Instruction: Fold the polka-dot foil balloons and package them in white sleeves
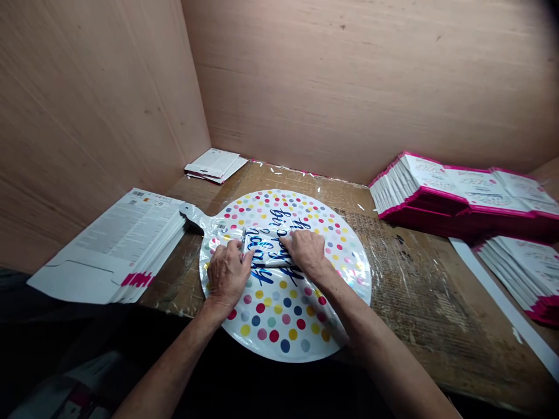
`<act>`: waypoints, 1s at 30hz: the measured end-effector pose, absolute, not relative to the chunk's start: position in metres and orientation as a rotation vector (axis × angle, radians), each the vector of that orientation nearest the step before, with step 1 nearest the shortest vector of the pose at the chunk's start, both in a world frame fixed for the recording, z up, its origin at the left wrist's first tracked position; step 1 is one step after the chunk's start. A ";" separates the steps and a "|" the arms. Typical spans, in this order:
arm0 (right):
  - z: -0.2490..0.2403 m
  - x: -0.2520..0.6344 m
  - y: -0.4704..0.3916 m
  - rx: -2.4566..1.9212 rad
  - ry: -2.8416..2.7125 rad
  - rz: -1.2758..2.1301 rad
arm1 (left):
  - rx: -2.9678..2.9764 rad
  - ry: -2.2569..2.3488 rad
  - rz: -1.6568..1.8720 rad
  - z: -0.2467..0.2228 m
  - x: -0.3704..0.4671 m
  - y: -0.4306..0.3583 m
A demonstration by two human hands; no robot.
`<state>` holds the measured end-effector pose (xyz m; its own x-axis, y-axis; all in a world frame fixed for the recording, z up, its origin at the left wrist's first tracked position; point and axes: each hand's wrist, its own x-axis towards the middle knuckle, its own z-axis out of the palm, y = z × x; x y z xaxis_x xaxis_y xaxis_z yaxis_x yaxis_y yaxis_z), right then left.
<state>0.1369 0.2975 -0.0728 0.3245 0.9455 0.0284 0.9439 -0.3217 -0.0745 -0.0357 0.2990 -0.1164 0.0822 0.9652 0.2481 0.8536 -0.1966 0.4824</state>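
Observation:
A flat, round foil balloon (279, 326) lies in front of me, white with coloured dots and dark blue script lettering. Its grey tail points to the upper left. Across its middle, a shiny raised strip (266, 256) catches the light between my hands; I cannot tell if it is a fold of the foil or a clear film on top. My left hand (229, 270) grips the strip's left end, fingers curled and thumb pressed in. At the right end, my right hand (308, 250) is closed, knuckles up, its fingertips hidden against the foil.
Printed white cards (113, 233) are stacked at the left, with a smaller pile (216, 164) behind. Pink-edged folded cards (463, 186) fill the back right, and another stack (524, 267) sits nearer. Wooden panels (349, 75) enclose the taped cardboard surface (410, 308). A white strip (502, 308) lies right.

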 end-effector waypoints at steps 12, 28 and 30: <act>-0.044 0.128 0.318 -2.068 -2.392 0.159 | 2.062 1.702 1.000 -0.117 -0.048 0.300; -0.085 0.150 0.233 -1.744 -1.815 0.717 | 2.040 2.038 1.038 -0.083 -0.150 0.303; -0.093 0.166 0.226 -1.759 -1.754 0.767 | 2.250 2.360 0.537 -0.076 -0.176 0.310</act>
<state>0.1657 0.2263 -0.0928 -0.0071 0.9997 -0.0228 0.6956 -0.0114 -0.7183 -0.1760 0.3104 -0.0758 -0.0657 0.9397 0.3357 0.9924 0.0264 0.1205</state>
